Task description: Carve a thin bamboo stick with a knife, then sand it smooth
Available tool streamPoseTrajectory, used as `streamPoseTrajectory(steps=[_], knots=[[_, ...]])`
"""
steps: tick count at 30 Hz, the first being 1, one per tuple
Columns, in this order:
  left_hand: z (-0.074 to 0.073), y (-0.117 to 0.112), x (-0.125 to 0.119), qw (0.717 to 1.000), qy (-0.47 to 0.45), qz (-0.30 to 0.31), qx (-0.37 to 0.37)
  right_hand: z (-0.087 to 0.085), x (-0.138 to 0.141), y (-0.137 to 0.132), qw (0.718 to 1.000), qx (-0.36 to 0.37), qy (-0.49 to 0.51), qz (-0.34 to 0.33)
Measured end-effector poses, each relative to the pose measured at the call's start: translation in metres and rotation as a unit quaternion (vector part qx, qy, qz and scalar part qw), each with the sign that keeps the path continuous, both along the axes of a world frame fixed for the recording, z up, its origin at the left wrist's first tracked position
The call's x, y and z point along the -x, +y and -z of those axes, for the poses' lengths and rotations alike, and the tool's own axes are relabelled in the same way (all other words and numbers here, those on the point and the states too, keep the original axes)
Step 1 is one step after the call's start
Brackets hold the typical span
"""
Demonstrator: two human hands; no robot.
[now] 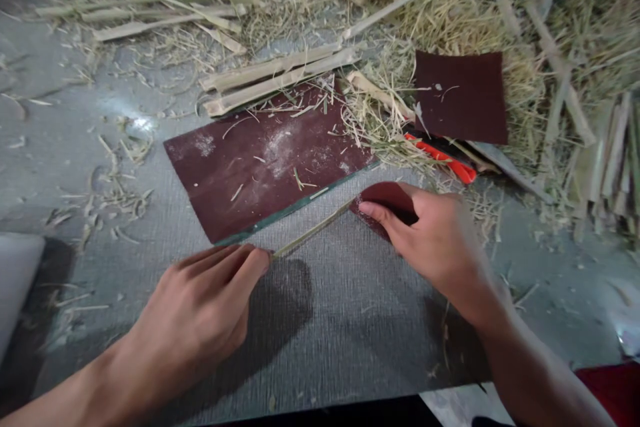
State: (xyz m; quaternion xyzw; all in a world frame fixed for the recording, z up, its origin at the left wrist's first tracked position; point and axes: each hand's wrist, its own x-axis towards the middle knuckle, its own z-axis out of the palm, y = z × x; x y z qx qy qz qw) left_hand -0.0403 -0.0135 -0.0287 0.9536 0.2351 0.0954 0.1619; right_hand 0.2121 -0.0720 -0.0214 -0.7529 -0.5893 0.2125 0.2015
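My left hand (205,310) pinches one end of a thin pale strip (313,230), which looks like split bamboo. In my right hand (440,240) is a folded piece of dark red sandpaper (387,197), wrapped around the strip's other end with the thumb pressing on it. Just beyond both hands lies a larger sandpaper sheet (240,167) on a flat board with a greenish edge, dusted with pale powder and a few shavings. The strip slants up to the right, in front of that sheet. My left fingertips are partly hidden.
Shavings (440,7) are heaped along the back and right. Split strips (285,77) rest on the board's far edge, with more strips (613,153) at far right. A square sandpaper piece (460,97) lies over a red-and-black object (445,157). A pale object (17,280) sits at left.
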Motion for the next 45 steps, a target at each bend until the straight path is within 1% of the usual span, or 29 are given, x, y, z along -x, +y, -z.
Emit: streamPoseTrajectory(steps=[3,7,12,16,19,22,24,27,28,29,31,32,36,39,40,43,45], knots=[[-0.001,0.0,0.0,1.0,0.007,0.01,-0.016,0.001,0.005,0.0,1.0,0.014,0.015,-0.004],[0.0,-0.001,0.0,1.0,-0.002,0.026,-0.003,0.003,0.012,0.0,0.999,0.046,-0.023,0.003],[-0.001,0.0,-0.001,0.997,0.016,0.076,-0.012,0.002,0.019,0.002,0.995,0.078,-0.067,0.006],[-0.004,0.0,-0.002,0.995,0.031,0.091,-0.033,0.002,0.021,0.003,0.986,0.091,-0.142,0.001],[-0.004,0.001,-0.003,0.993,0.037,0.103,-0.051,0.003,0.018,0.004,0.976,0.087,-0.199,-0.004],[-0.005,0.0,-0.005,0.991,0.039,0.107,-0.071,0.005,0.016,0.005,0.967,0.067,-0.245,0.016],[-0.005,0.0,-0.006,0.99,0.042,0.107,-0.086,0.006,0.017,0.005,0.968,0.056,-0.244,0.008],[-0.005,-0.001,-0.008,0.986,0.044,0.107,-0.118,0.004,0.02,0.004,0.973,0.07,-0.216,-0.038],[-0.004,-0.002,-0.007,0.985,0.043,0.105,-0.127,0.004,0.02,0.004,0.973,0.076,-0.216,-0.035],[-0.004,-0.002,-0.007,0.985,0.041,0.101,-0.132,0.004,0.02,0.004,0.971,0.08,-0.226,-0.018],[-0.003,-0.004,-0.006,0.986,0.036,0.097,-0.132,0.003,0.018,0.005,0.966,0.08,-0.246,0.016],[-0.003,-0.005,-0.005,0.987,0.032,0.095,-0.128,0.003,0.018,0.005,0.965,0.08,-0.247,0.02],[-0.002,-0.007,-0.005,0.989,0.028,0.09,-0.111,0.002,0.018,0.006,0.976,0.099,-0.195,-0.021],[0.0,-0.008,-0.006,0.988,0.036,0.09,-0.121,0.002,0.017,0.008,0.974,0.091,-0.205,0.016],[0.001,-0.008,-0.007,0.988,0.035,0.089,-0.124,0.002,0.018,0.008,0.974,0.087,-0.208,0.017],[0.002,-0.009,-0.006,0.988,0.033,0.084,-0.126,0.002,0.02,0.009,0.978,0.098,-0.186,-0.018],[0.001,-0.009,-0.006,0.987,0.033,0.086,-0.13,0.002,0.02,0.01,0.977,0.099,-0.19,-0.005]])
